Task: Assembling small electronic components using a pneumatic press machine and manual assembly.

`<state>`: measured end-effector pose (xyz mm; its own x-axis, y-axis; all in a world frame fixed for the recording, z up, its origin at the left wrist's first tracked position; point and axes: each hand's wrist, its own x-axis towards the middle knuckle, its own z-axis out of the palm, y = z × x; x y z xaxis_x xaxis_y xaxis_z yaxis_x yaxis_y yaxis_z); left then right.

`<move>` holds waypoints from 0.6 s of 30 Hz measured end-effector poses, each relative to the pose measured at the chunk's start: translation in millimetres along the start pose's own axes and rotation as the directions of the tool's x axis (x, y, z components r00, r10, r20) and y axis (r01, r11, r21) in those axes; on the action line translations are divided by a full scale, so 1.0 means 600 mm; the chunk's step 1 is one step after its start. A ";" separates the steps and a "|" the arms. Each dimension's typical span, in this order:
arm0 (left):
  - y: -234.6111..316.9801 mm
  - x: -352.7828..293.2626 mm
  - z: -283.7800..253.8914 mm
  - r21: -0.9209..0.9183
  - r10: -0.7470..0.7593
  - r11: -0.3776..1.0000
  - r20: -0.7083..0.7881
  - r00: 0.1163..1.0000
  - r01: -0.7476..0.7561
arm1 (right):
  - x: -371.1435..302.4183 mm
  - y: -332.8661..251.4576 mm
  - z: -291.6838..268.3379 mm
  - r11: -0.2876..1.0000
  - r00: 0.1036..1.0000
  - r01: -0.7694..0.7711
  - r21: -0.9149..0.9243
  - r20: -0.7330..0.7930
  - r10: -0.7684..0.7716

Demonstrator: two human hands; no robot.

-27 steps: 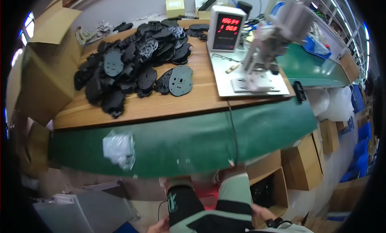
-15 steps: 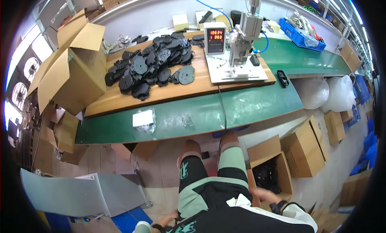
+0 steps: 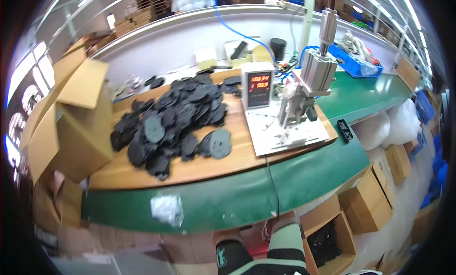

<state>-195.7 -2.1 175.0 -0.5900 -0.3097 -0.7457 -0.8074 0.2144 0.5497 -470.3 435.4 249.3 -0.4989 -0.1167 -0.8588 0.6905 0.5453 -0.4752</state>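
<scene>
Neither my left hand nor my right hand shows; only my legs (image 3: 233, 257) come in at the lower edge. In front of me, a heap of flat, roundish black plastic parts (image 3: 187, 104) covers the left half of a wooden board (image 3: 237, 166). One greyer disc (image 3: 220, 143) lies at the heap's right side. Beside the heap a metal press (image 3: 304, 80) rises from a white base plate (image 3: 289, 141). A box with a lit red display (image 3: 258, 88) stands at the press's left.
An open carton (image 3: 85, 128) stands at the left. On the green bench (image 3: 213, 206) lie a small clear plastic packet (image 3: 166, 209) and a black oblong part (image 3: 345, 131). An open carton of black parts (image 3: 349, 242) sits by my right leg. A person (image 3: 194, 0) stands beyond the partition.
The view has tilted up, so the bench sits lower in the picture. My hands, seen low beside my hips before, have left the picture. A person now shows at the back.
</scene>
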 end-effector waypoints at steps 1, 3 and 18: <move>0.025 0.036 -0.015 0.025 0.030 0.999 0.004 1.000 -0.030 | 0.002 -0.021 -0.009 1.000 0.999 0.023 -0.007 -0.037 -0.023; 0.068 0.097 -0.045 0.074 0.074 0.994 0.018 0.997 -0.075 | 0.011 -0.052 -0.023 0.997 0.996 0.049 -0.062 -0.066 -0.053; 0.131 0.156 -0.120 0.331 0.268 0.893 0.153 0.951 -0.304 | 0.020 0.317 -0.195 0.718 0.788 0.492 -0.492 0.602 -0.128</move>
<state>-313.6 -80.9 175.4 -0.7789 -0.0958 -0.6198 -0.5449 0.5926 0.5932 -406.4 634.8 171.2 -0.1667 -0.6612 -0.7314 -0.0071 0.7426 -0.6697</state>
